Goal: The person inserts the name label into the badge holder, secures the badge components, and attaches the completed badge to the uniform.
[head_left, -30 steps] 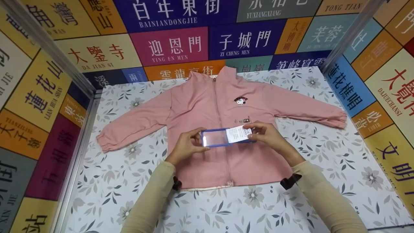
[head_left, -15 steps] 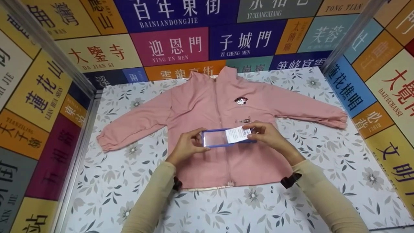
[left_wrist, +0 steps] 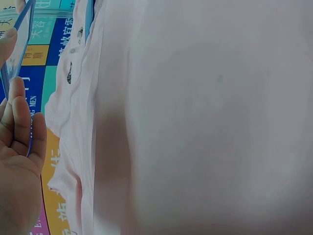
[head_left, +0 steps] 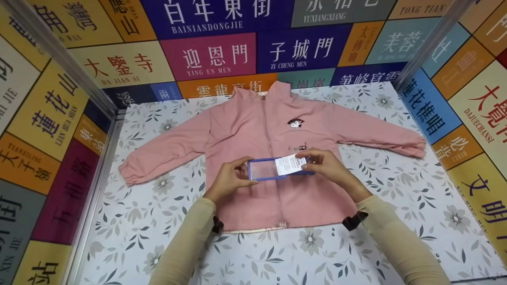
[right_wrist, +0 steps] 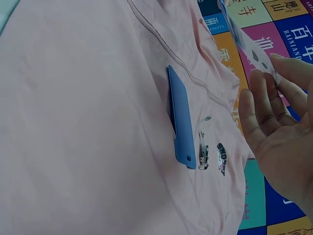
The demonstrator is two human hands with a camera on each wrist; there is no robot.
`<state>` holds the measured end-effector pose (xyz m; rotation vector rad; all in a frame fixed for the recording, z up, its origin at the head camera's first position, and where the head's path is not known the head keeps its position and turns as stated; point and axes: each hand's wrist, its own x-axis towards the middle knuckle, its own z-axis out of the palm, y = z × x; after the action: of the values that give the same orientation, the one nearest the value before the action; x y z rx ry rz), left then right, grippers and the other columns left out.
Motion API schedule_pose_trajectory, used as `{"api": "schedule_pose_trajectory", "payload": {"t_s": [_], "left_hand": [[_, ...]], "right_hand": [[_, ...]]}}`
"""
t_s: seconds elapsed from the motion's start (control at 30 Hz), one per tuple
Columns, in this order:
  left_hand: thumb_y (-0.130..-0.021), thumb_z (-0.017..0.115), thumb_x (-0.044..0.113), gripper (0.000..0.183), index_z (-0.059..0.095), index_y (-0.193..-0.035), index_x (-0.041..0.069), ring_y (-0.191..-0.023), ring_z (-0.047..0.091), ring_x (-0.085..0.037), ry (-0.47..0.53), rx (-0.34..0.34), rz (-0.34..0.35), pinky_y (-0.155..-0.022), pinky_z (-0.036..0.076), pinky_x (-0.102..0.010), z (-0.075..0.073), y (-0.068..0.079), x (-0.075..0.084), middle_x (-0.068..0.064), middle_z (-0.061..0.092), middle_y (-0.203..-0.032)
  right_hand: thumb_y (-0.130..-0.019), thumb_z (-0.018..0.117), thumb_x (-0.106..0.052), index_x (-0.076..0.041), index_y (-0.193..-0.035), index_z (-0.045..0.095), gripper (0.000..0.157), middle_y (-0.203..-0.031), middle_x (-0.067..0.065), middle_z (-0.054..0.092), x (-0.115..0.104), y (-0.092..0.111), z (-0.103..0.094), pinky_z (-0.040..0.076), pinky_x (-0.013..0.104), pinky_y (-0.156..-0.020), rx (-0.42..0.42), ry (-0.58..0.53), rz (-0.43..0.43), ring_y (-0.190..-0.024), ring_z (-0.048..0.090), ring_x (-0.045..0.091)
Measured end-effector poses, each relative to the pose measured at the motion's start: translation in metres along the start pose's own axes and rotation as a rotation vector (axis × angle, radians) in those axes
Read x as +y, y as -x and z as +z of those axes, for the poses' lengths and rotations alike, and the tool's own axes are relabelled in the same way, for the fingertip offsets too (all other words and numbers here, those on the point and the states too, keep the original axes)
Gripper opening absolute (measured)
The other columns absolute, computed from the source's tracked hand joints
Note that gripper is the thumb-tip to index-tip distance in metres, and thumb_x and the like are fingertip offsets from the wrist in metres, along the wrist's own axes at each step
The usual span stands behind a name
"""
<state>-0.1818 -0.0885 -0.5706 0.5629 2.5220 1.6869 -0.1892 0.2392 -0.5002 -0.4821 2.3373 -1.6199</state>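
My left hand [head_left: 229, 178] pinches the left end of a clear card holder [head_left: 262, 169] with a blue frame, held over the pink jacket. The holder stands nearly edge-on at the far left of the left wrist view. A white printed card [head_left: 290, 164] is pinched between thumb and fingers of my right hand [head_left: 326, 164]. Its left part overlaps the holder's right end. In the right wrist view the card [right_wrist: 254, 51] shows a dark pattern on its underside. Below the hands, a flat blue piece [right_wrist: 182, 117] with a small hole lies on the jacket.
The pink zip jacket [head_left: 241, 130] lies spread with both sleeves out on a flower-patterned tabletop [head_left: 158, 213]. A cartoon print [head_left: 295, 123] marks its chest. Walls of coloured panels with lettering [head_left: 216, 55] enclose the back and both sides.
The white card has shifted slightly left across the holder, with my right fingers moving along. My left hand and the jacket stay almost still.
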Motion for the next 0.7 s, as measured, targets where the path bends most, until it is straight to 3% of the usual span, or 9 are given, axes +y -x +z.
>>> {"api": "schedule_pose_trajectory", "payload": {"t_s": [0.53, 0.7], "left_hand": [[-0.065, 0.093, 0.022, 0.07, 0.065, -0.128, 0.015, -0.073, 0.059, -0.008, 0.009, 0.015, 0.008, -0.07, 0.053, -0.021, 0.003, 0.0, 0.0, -0.002, 0.065, -0.083], [-0.064, 0.093, 0.023, 0.07, 0.065, -0.128, 0.016, -0.072, 0.059, -0.01, 0.02, 0.016, 0.001, -0.069, 0.053, -0.021, 0.004, 0.0, 0.0, -0.003, 0.066, -0.083]], "right_hand": [[-0.085, 0.071, 0.002, 0.006, -0.119, 0.067, 0.035, -0.122, 0.025, 0.064, 0.006, 0.0, 0.008, 0.047, 0.02, -0.081, 0.014, -0.012, -0.047, -0.09, 0.058, 0.015], [-0.085, 0.071, 0.002, 0.002, -0.12, 0.068, 0.035, -0.123, 0.023, 0.064, 0.025, -0.006, 0.011, 0.047, 0.021, -0.081, 0.023, -0.002, -0.049, -0.089, 0.057, 0.015]]}}
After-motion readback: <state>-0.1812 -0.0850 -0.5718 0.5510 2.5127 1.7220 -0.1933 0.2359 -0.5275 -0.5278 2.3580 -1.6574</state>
